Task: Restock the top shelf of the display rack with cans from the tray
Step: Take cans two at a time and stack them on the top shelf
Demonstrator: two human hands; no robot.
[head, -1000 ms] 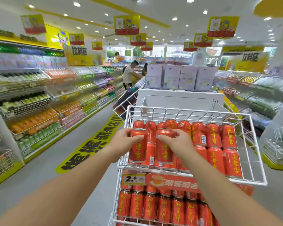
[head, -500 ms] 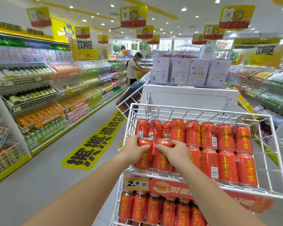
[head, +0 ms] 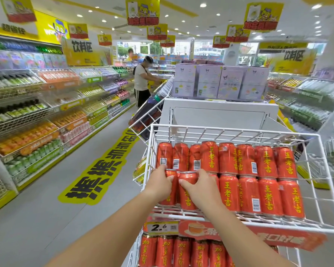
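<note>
The top shelf (head: 328,189) is a white wire basket on the display rack, filled with two rows of upright red cans with yellow characters (head: 268,193). My left hand (head: 160,183) is closed around a red can (head: 171,197) at the front left corner of the basket. Right beside it, my right hand (head: 201,186) grips a second red can (head: 187,201). Both cans stand upright on the wire floor in the front row, touching each other. The tray is not in view.
A lower shelf (head: 181,251) holds more red cans behind a 2.6 price tag (head: 158,227). Behind the rack stands a white cabinet (head: 220,114) topped with pale boxes. Stocked drink shelves (head: 37,122) line the left aisle, where a person (head: 142,83) stands.
Both hands have lowered their two cans from above the basket down into the front left of the top shelf. The camera has tilted down and closer.
</note>
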